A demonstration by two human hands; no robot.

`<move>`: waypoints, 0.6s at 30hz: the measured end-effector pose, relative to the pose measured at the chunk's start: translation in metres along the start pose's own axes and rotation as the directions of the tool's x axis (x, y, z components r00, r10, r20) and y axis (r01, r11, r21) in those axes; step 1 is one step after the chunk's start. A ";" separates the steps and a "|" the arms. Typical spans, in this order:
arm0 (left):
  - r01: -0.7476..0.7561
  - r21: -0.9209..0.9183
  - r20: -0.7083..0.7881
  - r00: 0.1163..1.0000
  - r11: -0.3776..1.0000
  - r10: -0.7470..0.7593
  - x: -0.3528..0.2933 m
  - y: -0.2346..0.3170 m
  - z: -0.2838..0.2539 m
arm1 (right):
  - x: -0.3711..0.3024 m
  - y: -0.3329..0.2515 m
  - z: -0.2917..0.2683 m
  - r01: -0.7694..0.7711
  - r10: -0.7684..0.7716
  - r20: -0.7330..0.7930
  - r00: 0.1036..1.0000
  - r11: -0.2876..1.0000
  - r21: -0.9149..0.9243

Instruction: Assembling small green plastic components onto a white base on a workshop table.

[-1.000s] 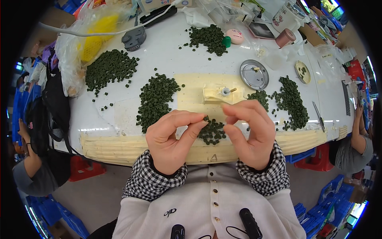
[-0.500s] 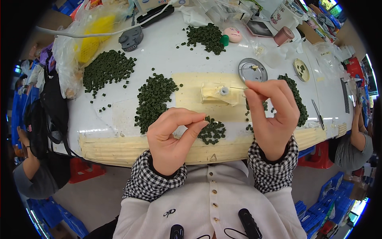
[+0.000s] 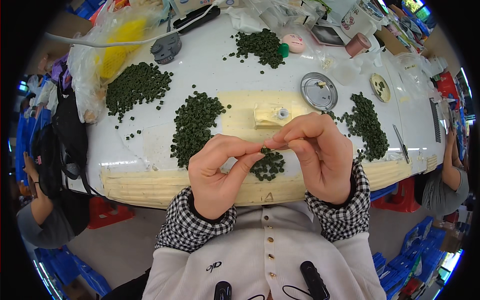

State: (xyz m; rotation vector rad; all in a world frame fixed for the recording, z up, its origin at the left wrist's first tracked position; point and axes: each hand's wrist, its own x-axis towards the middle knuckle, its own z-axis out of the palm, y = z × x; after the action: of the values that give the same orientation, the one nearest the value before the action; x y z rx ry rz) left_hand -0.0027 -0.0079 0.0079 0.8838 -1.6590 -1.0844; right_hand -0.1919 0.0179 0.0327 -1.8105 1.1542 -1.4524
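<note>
My left hand (image 3: 220, 175) is closed in a pinch on a small dark green piece (image 3: 263, 149). Fingertips of my right hand (image 3: 325, 160) meet it there, pinching a thin needle-like tool that is mostly hidden now. Just below the fingertips lies a small heap of the same green pieces (image 3: 268, 169). Beyond my hands, a block wrapped in cream tape (image 3: 265, 119) carries a white ring-shaped fitting (image 3: 283, 114).
Larger heaps of green pieces lie at the left (image 3: 196, 122), far left (image 3: 137, 87), back (image 3: 260, 47) and right (image 3: 369, 125). A round metal lid (image 3: 312, 100), a tweezers-like tool (image 3: 400, 142) and a grey device (image 3: 166, 49) rest on the white table. Co-workers sit at both sides.
My right hand has come left and down from beside the taped block, bringing the tool to the piece at my left fingertips. My left hand has barely moved.
</note>
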 end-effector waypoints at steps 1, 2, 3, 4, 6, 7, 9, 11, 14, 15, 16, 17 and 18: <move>-0.008 0.002 0.000 1.000 1.000 0.008 0.000 0.000 0.000 | 0.001 -0.002 -0.002 -0.009 0.010 0.031 0.999 1.000 -0.027; -0.015 0.005 0.000 1.000 1.000 0.015 0.000 -0.001 0.001 | 0.001 -0.004 -0.004 -0.017 0.020 0.063 0.998 0.998 -0.055; -0.024 0.008 -0.001 1.000 1.000 0.024 0.000 -0.001 0.001 | 0.002 -0.008 -0.008 -0.034 0.044 0.114 0.992 0.996 -0.086; -0.024 0.011 -0.003 1.000 1.000 0.024 0.000 -0.001 0.001 | 0.002 -0.011 -0.010 -0.049 0.068 0.165 0.984 0.992 -0.118; -0.025 0.015 -0.004 1.000 1.000 0.025 0.000 -0.002 0.001 | 0.003 -0.011 -0.009 -0.019 0.041 0.159 0.986 0.990 -0.136; -0.029 0.016 -0.004 1.000 0.999 0.030 0.000 -0.002 0.001 | 0.003 -0.010 -0.009 -0.005 0.028 0.156 0.987 0.989 -0.147; -0.036 0.020 -0.004 0.999 0.999 0.036 0.000 -0.001 0.001 | 0.004 -0.011 -0.010 0.016 0.010 0.159 0.987 0.987 -0.162; -0.032 0.018 -0.008 0.999 0.999 0.032 0.001 -0.001 0.001 | 0.004 -0.010 -0.009 0.033 -0.005 0.158 0.987 0.984 -0.172; -0.031 0.026 -0.004 0.999 0.999 0.032 0.001 0.000 0.001 | 0.004 -0.008 -0.008 0.010 0.007 0.118 0.993 0.990 -0.140; -0.033 0.031 -0.001 0.999 0.999 0.033 0.001 0.000 0.001 | 0.003 -0.009 -0.007 -0.025 0.033 0.087 0.996 0.995 -0.098; -0.035 0.036 -0.002 0.999 0.999 0.035 0.001 0.000 0.001 | 0.003 -0.009 -0.006 -0.058 0.061 0.056 0.997 0.997 -0.055; -0.037 0.040 -0.003 0.999 0.999 0.037 0.001 0.000 0.001 | 0.003 -0.005 -0.005 -0.033 0.027 -0.052 0.998 0.992 -0.126; -0.038 0.045 -0.004 0.999 0.998 0.038 0.000 0.000 0.001 | 0.004 0.001 -0.004 -0.016 -0.015 -0.156 0.988 0.980 -0.198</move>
State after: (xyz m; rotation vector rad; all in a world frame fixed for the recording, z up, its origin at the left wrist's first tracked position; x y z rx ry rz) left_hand -0.0037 -0.0080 0.0081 0.8801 -1.6954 -1.0215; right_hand -0.1954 0.0147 0.0350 -1.8523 1.4225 -1.5497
